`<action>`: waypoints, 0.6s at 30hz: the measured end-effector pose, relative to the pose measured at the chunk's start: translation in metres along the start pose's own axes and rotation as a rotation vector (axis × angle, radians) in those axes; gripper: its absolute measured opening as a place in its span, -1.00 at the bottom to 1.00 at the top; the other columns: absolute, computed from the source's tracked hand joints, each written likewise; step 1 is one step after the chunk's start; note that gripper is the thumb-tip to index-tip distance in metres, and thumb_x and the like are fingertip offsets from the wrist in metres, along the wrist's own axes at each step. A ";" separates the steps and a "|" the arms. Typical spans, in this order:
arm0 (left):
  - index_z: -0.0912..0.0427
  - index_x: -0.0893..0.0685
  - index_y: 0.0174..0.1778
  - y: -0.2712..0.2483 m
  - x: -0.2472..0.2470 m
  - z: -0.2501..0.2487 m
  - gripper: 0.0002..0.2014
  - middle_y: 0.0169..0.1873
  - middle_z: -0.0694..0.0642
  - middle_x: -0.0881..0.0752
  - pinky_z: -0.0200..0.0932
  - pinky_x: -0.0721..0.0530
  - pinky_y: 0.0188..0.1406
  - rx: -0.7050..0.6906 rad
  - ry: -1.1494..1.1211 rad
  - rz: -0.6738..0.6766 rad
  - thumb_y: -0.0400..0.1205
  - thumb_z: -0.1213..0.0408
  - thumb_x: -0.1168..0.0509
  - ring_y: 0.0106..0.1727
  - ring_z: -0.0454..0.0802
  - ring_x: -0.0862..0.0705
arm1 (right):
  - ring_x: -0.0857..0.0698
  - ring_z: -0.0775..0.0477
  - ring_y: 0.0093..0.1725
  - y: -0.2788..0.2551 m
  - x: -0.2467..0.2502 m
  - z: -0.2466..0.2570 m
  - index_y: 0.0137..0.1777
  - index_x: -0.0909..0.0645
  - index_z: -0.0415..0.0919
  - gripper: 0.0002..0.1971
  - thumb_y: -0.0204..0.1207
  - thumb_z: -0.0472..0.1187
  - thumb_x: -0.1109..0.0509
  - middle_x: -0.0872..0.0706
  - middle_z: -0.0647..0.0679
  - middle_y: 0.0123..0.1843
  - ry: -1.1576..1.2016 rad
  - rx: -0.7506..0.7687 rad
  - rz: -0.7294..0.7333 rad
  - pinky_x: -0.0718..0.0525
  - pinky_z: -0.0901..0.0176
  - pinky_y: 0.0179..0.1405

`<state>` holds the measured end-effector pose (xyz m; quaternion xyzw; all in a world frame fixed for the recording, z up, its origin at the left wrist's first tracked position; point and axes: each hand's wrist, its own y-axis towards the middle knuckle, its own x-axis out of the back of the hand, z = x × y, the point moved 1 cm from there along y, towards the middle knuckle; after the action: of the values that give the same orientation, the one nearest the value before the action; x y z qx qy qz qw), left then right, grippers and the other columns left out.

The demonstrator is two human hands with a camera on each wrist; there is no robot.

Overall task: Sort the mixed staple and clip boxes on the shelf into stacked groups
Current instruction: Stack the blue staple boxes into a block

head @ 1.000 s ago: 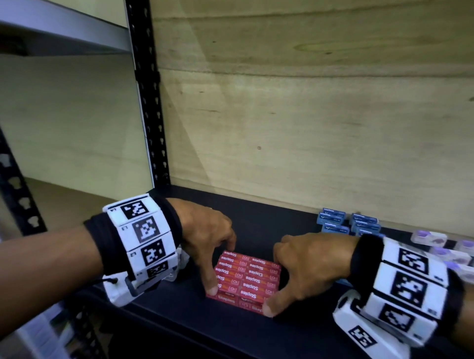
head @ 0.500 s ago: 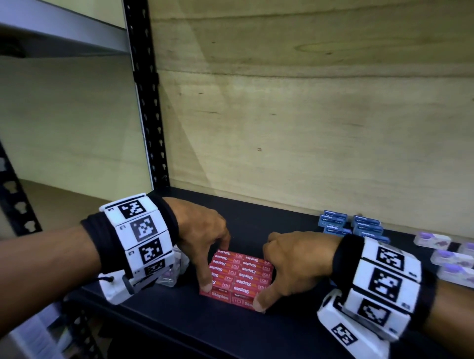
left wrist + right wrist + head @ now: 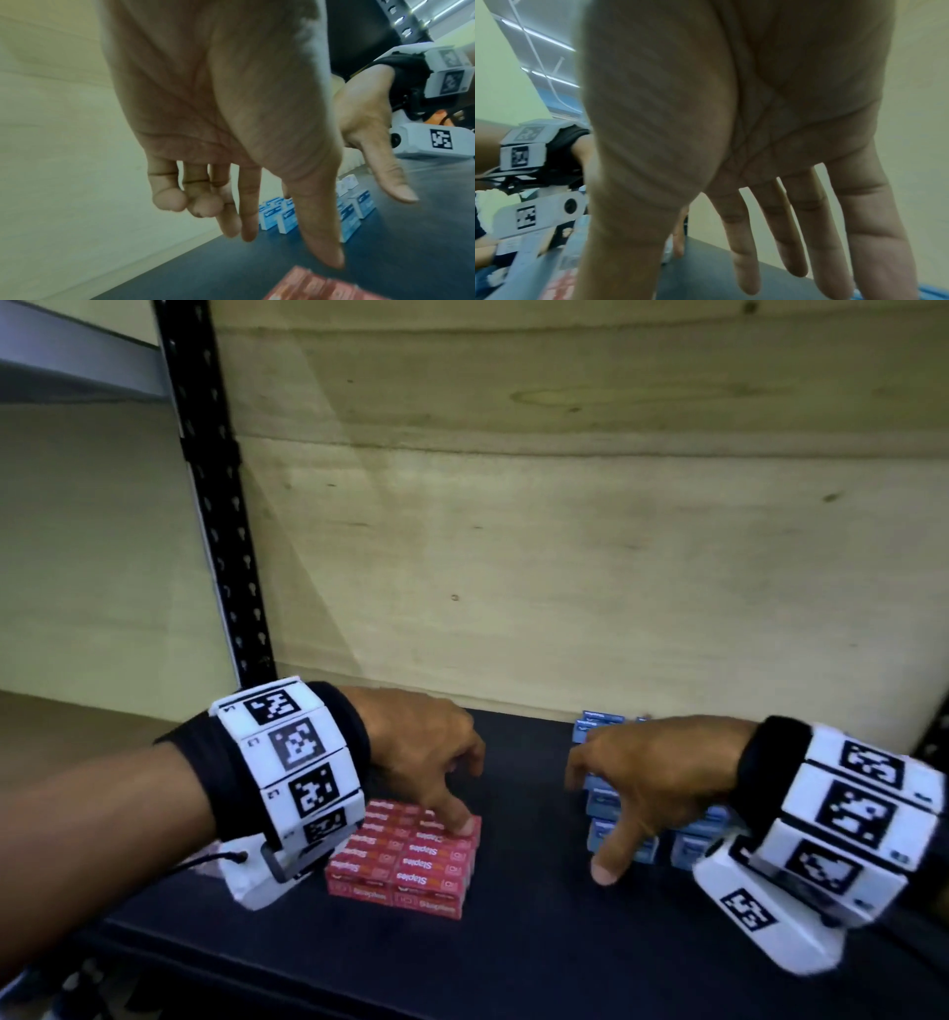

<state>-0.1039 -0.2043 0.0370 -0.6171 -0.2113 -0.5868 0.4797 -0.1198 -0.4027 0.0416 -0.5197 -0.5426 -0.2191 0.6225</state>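
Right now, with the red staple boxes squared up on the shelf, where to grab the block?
Take the red staple boxes by the two short ends, one hand each side, from above. The block is low, flat and loose-stacked, so an end-squeezing grip should hold it together.

A pale plywood back panel (image 3: pixel 565 531) with visible grain closes the rear of the dark shelf (image 3: pixel 513 963). A black perforated upright (image 3: pixel 215 495) rises at the left corner, with a grey shelf edge (image 3: pixel 67 367) above and a plain pale wall (image 3: pixel 92 557) beyond.
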 end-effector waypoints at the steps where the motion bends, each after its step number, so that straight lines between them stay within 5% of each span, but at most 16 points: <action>1: -0.10 -0.54 0.42 0.005 0.002 -0.007 -0.35 0.11 -0.12 -0.58 -0.05 -0.64 0.08 -0.020 0.021 -0.031 0.47 -0.35 -0.35 0.12 -0.06 -0.60 | -0.63 -0.01 0.17 -0.004 -0.002 -0.010 0.46 -0.46 0.10 -0.15 0.18 0.32 -0.64 -0.61 0.18 0.22 0.009 -0.024 -0.011 -0.65 0.04 0.19; 5: -0.11 -0.57 0.35 0.028 0.011 -0.038 -0.43 0.16 -0.09 -0.58 0.03 -0.66 0.09 -0.112 0.081 -0.111 0.51 -0.34 -0.32 0.16 -0.02 -0.61 | -0.57 0.05 -0.08 -0.020 -0.013 -0.043 0.34 -0.53 0.09 -0.40 0.33 0.13 -0.64 -0.59 0.17 -0.05 0.019 -0.128 -0.039 -0.53 0.19 -0.20; 10: -0.11 -0.59 0.04 0.052 0.023 -0.075 -0.63 -0.13 -0.14 -0.60 -0.13 -0.51 -0.22 -0.185 0.104 -0.175 0.52 -0.27 -0.36 -0.08 -0.05 -0.59 | -0.57 0.00 0.01 -0.028 -0.033 -0.072 0.33 -0.58 0.06 -0.45 0.37 0.10 -0.62 -0.56 0.09 0.09 0.010 -0.195 -0.047 -0.53 0.16 -0.04; 14: -0.06 -0.64 0.19 0.065 0.023 -0.096 -0.57 -0.28 -0.21 -0.50 -0.16 -0.44 -0.27 -0.217 0.129 -0.149 0.53 -0.23 -0.38 -0.10 -0.07 -0.56 | -0.55 0.00 0.02 -0.031 -0.048 -0.081 0.26 -0.61 0.02 -0.53 0.39 0.05 -0.62 -0.56 0.09 0.08 0.073 -0.194 -0.034 -0.49 0.19 -0.04; 18: -0.05 -0.65 0.19 0.073 0.019 -0.106 -0.58 -0.15 -0.13 -0.58 -0.15 -0.45 -0.26 -0.214 0.168 -0.096 0.53 -0.20 -0.40 -0.05 -0.02 -0.60 | -0.62 -0.02 0.02 -0.031 -0.063 -0.082 0.05 -0.54 0.05 -0.68 0.42 0.02 -0.60 -0.62 0.08 0.03 0.129 -0.186 -0.050 -0.57 0.18 -0.02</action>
<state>-0.0944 -0.3323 0.0140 -0.6027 -0.1357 -0.6779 0.3984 -0.1281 -0.5048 0.0082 -0.5461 -0.4914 -0.3170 0.5998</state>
